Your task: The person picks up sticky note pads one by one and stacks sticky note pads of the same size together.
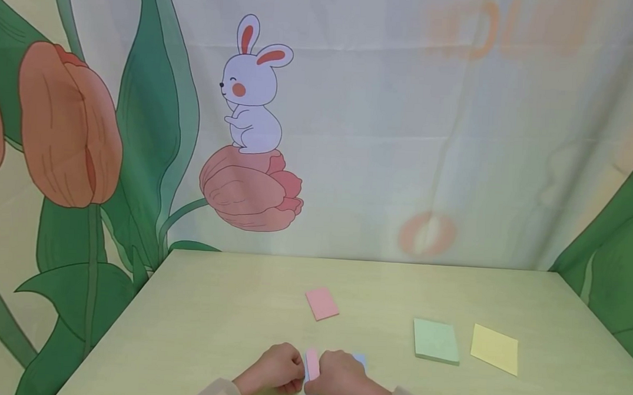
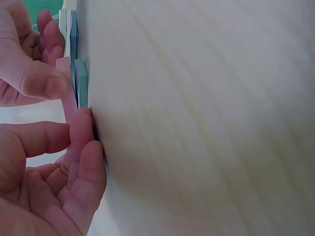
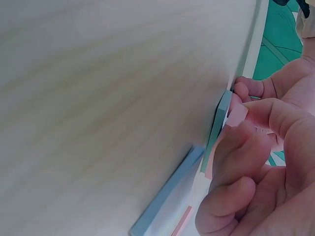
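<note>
A narrow pink paper strip (image 1: 312, 364) lies along a blue-green sticky-note pad (image 3: 216, 128) at the table's near side. My right hand (image 1: 337, 375) holds the strip, its thumb pressed on the pink paper (image 2: 69, 105) and the other fingers curled beside it. On the opposite side, my left hand (image 1: 282, 367) pinches the pad's end between thumb and index finger, covering that corner. A blue pad (image 3: 167, 196) lies close by the right hand, mostly hidden behind it in the head view.
Farther back on the table (image 1: 211, 311) lies a pink pad (image 1: 322, 304). To the right are a thick green pad (image 1: 436, 341) and a yellow pad (image 1: 494, 349). A printed curtain (image 1: 361, 134) with a rabbit and tulips hangs behind the table's far edge.
</note>
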Motion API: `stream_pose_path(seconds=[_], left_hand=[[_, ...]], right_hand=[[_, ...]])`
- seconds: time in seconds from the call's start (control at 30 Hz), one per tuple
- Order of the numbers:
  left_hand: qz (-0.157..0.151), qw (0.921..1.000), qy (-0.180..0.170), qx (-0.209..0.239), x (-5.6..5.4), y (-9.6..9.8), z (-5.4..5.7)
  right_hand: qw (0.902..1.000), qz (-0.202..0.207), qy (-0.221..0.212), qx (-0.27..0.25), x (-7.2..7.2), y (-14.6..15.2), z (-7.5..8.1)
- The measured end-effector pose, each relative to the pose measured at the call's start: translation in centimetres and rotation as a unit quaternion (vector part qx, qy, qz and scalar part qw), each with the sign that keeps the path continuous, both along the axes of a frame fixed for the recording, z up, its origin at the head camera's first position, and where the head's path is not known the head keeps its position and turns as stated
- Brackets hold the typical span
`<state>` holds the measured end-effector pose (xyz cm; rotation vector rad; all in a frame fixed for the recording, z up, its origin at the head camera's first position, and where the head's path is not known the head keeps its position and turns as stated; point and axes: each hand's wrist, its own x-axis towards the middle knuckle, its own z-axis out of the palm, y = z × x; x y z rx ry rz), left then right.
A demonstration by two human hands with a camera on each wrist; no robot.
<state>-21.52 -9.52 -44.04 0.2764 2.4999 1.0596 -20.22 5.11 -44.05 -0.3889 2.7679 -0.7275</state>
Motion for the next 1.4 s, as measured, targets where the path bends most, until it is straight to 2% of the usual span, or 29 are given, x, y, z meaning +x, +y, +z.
stream_pose_path(seconds=[0.23, 0.5, 0.77, 0.93, 1.07, 1.27, 1.4], left_hand=[[-0.008, 0.9999, 0.006, 0.01, -0.2, -0.2, -0.3], [-0.002, 0.9999, 0.001, 0.017, -0.4, -0.3, -0.9], [-0.002, 0.9998, 0.005, 0.018, -0.2, -0.3, -0.5], [-0.003, 0.9993, 0.02, 0.032, 0.1, -0.5, -0.5], [0.006, 0.9989, 0.019, 0.043, 0.3, -0.4, -0.4], [0.023, 0.9974, -0.005, 0.068, 0.3, -0.2, -0.4], [0.034, 0.9965, -0.025, 0.073, 0.2, -0.1, -0.5]], right_hand=[[0.9998, 0.007, -0.017, 0.0, -0.1, -0.1, 0.0], [0.9997, 0.018, -0.004, -0.013, -0.1, -0.1, -0.2], [0.9977, 0.032, 0.004, -0.059, -0.2, 0.8, 0.4], [0.9942, 0.043, -0.005, -0.098, -0.6, 1.7, -0.2], [0.9831, 0.039, -0.056, -0.17, -0.8, 2.2, -0.3], [0.949, -0.018, -0.156, -0.274, -0.9, 2.1, 0.1], [0.9331, -0.049, -0.19, -0.301, -1.1, 2.0, 0.0]])
